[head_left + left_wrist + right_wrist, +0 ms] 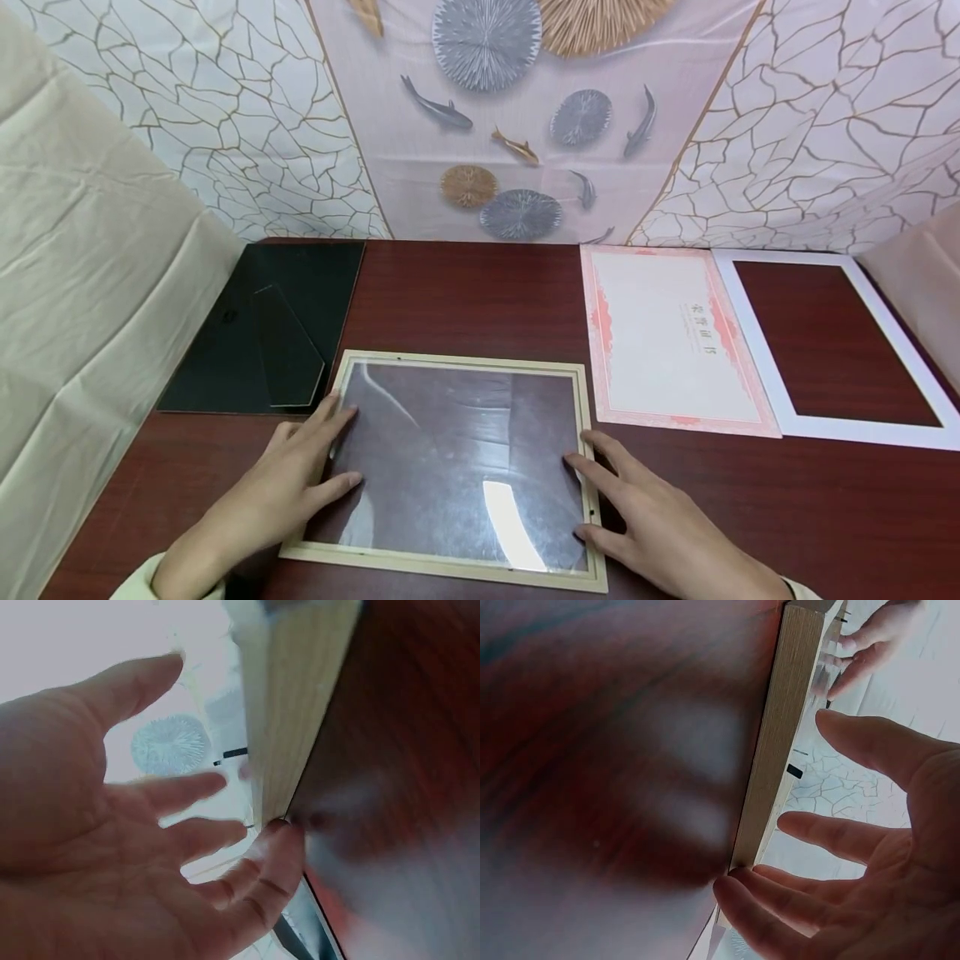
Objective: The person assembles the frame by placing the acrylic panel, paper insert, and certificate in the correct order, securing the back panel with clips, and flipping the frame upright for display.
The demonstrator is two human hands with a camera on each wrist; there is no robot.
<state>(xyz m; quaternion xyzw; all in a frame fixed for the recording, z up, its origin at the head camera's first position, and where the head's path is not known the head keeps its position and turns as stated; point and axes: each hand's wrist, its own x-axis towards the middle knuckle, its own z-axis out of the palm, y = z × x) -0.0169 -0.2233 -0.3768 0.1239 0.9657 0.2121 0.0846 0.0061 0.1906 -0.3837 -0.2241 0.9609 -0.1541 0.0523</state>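
Note:
A pale wooden picture frame (pixel 427 566) lies flat on the table with a clear pane (pixel 442 442) inside it, bright with reflections. At its left side rests my left hand (pixel 281 483), fingers spread, thumb and index finger reaching over the border. My right hand (pixel 660 517) is at the opposite side, its fingertips over the right border. In the left wrist view the lower fingers are right at the frame's outer edge (pixel 292 705). The right wrist view likewise has the lower fingertips beside the wooden edge (pixel 780 727), thumb apart from it. Small dark tabs show along the frame.
A black backing board (pixel 217 350) with a fold-out stand (pixel 288 354) lies at the left. To the right are a pink-bordered certificate (pixel 660 350) and a white mat (pixel 862 427) with a rectangular opening. A patterned cloth (pixel 517 167) hangs behind the dark red table (pixel 465 292).

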